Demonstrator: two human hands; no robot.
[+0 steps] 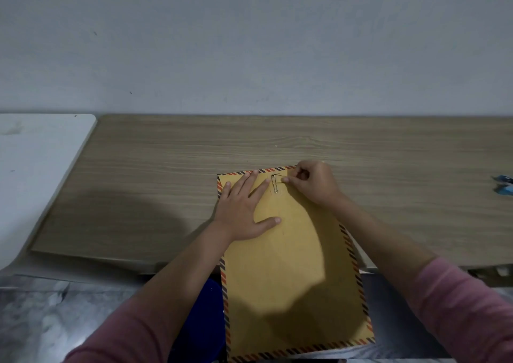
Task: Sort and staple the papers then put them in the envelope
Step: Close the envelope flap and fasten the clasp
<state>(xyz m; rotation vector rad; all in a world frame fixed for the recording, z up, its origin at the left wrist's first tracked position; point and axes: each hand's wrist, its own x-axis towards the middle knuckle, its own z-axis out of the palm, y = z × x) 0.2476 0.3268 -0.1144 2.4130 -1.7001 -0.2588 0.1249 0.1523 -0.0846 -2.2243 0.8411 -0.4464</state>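
Striped-edged brown envelope overhangs the table; left hand presses flat, fingers spread; right hand seemingly pinches its closure string.

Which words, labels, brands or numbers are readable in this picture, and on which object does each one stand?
None can be read.
The envelope shows only a striped border and a string clasp, no print.
The blue thing at the wooden table's right edge is too small and blurred to read.
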